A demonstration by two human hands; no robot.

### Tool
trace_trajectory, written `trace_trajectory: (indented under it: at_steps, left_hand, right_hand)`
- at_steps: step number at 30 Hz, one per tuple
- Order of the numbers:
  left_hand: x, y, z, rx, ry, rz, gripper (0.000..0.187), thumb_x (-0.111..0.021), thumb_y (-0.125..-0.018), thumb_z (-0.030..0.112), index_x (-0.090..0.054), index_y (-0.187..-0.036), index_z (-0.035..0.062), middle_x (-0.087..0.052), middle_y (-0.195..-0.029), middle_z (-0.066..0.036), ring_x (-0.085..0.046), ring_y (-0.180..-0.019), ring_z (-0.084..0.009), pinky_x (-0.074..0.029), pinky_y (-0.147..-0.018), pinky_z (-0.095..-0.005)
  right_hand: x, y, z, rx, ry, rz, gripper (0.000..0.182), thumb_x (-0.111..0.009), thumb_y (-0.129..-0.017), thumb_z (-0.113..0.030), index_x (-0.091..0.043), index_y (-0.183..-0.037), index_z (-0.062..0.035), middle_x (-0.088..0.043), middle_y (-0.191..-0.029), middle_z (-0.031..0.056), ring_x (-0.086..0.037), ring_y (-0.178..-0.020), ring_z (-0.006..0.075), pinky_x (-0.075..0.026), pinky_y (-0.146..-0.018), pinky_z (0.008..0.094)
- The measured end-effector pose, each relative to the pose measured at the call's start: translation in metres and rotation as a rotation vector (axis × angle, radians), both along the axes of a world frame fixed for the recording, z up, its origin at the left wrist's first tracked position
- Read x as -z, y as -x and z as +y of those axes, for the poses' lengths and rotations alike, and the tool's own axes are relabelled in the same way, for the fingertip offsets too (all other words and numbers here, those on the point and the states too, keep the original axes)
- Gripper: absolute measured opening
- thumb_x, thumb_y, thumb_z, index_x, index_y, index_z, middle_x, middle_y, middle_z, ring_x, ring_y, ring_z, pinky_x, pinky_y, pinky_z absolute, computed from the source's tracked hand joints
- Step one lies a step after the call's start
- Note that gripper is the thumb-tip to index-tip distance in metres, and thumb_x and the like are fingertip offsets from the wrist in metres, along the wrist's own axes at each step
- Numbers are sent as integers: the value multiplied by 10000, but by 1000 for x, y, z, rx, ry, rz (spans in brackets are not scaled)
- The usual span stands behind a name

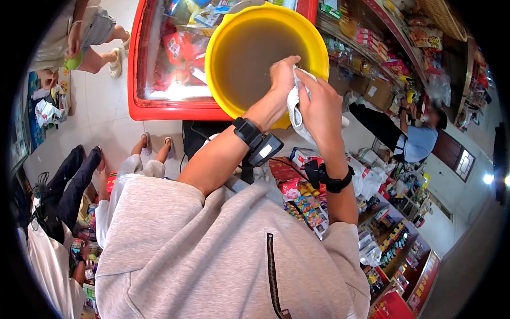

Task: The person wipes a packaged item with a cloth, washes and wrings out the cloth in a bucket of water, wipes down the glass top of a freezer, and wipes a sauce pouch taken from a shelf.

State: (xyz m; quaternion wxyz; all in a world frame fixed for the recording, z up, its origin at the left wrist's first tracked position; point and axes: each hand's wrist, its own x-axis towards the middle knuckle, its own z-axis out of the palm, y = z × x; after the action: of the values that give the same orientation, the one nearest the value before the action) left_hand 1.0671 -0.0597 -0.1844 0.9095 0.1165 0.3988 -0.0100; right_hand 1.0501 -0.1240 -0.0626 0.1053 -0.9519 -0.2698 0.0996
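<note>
A damp-looking white cloth (295,106) is bunched between my two hands over the right rim of a yellow bucket (217,80). My left hand (282,75) reaches across the bucket and closes on the cloth's upper left part. From the right, my right hand (321,104) wraps around the cloth, with a loose end hanging below it. Greyish, murky water (249,58) fills much of the bucket. The bucket sits at the right side of a red-rimmed, glass-topped freezer (159,111).
Colourful packets show through the freezer glass. Stocked shelves (366,45) stand at right, and packaged goods (308,207) lie beside my right arm. A person in light blue (419,142) is at far right. Other people's legs (71,181) and feet (115,63) are at left.
</note>
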Motion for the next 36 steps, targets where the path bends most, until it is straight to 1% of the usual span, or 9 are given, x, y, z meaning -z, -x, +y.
trace_trajectory:
  at_steps: [7, 12, 15, 18, 19, 20, 22, 29, 36]
  left_hand:
    - [-11, 3, 4, 2, 58, 25, 221, -646, -867, 183, -624, -885, -37, -601, -754, -136, -585, -635, -229, -467, -602, -376]
    - [2, -1, -6, 11, 82, -51, 270, -607, -918, 290, -602, -952, 22, -593, -752, -103, -598, -636, -241, -514, -635, -376]
    - [-5, 1, -8, -5, 311, -196, 336, -514, -967, 362, -590, -1012, 38, -621, -831, -123, -628, -726, -257, -536, -682, -408]
    - [-23, 6, 5, -23, 356, -213, 349, -411, -985, 355, -579, -1068, 61, -652, -972, -150, -638, -901, -292, -523, -859, -450]
    - [-30, 7, 11, -69, 402, -277, 335, -401, -981, 335, -577, -1079, 67, -659, -1011, -157, -637, -952, -305, -506, -922, -459]
    - [-37, 6, 14, -13, 408, -309, 331, -393, -972, 298, -579, -1104, 58, -659, -1065, -158, -622, -1036, -319, -460, -1013, -473]
    - [-39, 8, 19, -19, 368, -350, 347, -394, -973, 297, -581, -1129, 50, -655, -1095, -159, -619, -1063, -319, -458, -1020, -475]
    - [-28, 12, 36, 44, 390, -484, 435, -405, -997, 352, -586, -1245, 45, -648, -1203, -130, -607, -1140, -306, -442, -1051, -476]
    - [-32, 11, 27, 161, 173, -379, 343, -432, -1021, 278, -602, -1239, 75, -658, -1199, -86, -621, -1135, -247, -466, -1030, -418]
  right_hand:
    - [3, 1, -7, -67, -33, -44, 307, -615, -891, -120, -693, -1189, -114, -674, -916, 188, -662, -855, 384, -527, -753, 468]
    - [3, 0, -13, -63, -65, -50, 299, -616, -896, -127, -697, -1184, -115, -677, -915, 194, -662, -853, 386, -525, -743, 459]
    - [-1, -9, -22, -38, -108, -12, 304, -621, -912, -140, -696, -1205, -115, -691, -960, 201, -677, -832, 345, -530, -742, 418]
    - [-13, -21, -33, 240, -228, 237, 325, -634, -955, -171, -670, -1267, -90, -716, -1062, 159, -667, -892, 159, -515, -802, 297]
    - [-12, -27, -40, 238, -229, 235, 325, -634, -955, -171, -670, -1267, -90, -716, -1062, 159, -667, -892, 159, -515, -802, 297]
    - [-8, -36, -52, 275, -383, 295, 315, -624, -967, -162, -668, -1261, -60, -715, -1090, 135, -662, -936, 153, -517, -820, 290]
    - [-11, -41, -64, 339, -577, 393, 340, -601, -983, -121, -627, -1292, 17, -681, -1206, 103, -653, -1045, 175, -534, -890, 315]
    - [-34, -49, -97, 463, -1033, 708, 458, -597, -965, -107, -518, -1392, 39, -618, -1305, 165, -635, -1145, 238, -526, -991, 388]
    - [-83, 6, -164, 430, -733, 129, 442, -588, -975, -172, -531, -1366, 27, -613, -1297, 157, -626, -1121, 254, -511, -964, 384]
